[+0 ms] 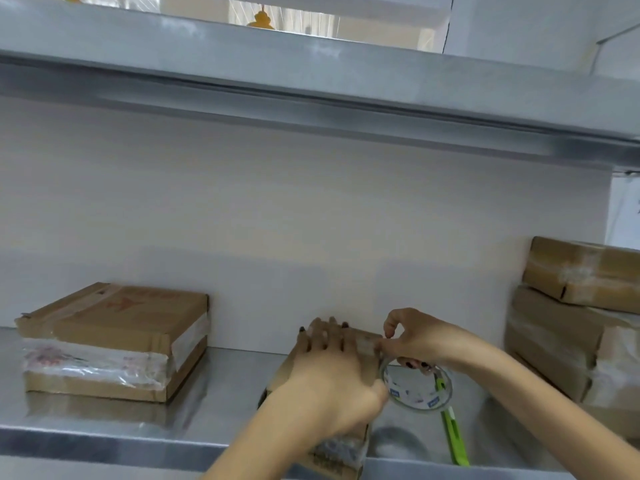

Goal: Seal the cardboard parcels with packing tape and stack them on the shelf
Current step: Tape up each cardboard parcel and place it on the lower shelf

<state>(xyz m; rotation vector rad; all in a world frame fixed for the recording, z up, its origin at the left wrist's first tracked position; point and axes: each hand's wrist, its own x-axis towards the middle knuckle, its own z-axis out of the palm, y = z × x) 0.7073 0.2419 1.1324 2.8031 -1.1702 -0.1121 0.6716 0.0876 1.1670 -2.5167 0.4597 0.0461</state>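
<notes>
left hand [329,372] hides most of parcel [343,455].

Soft, even, fairly bright light; the washed-out window [294,22] overhead glows. The brushed grey metal shelf [104,427] shows dull reflections and faint shadows. Slight blur throughout; wide-angle bowing at edges

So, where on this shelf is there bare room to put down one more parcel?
Bare shelf lies between the left parcel and the parcel being taped. Crowded at right: tape roll, green cutter, parcel stack.
</notes>
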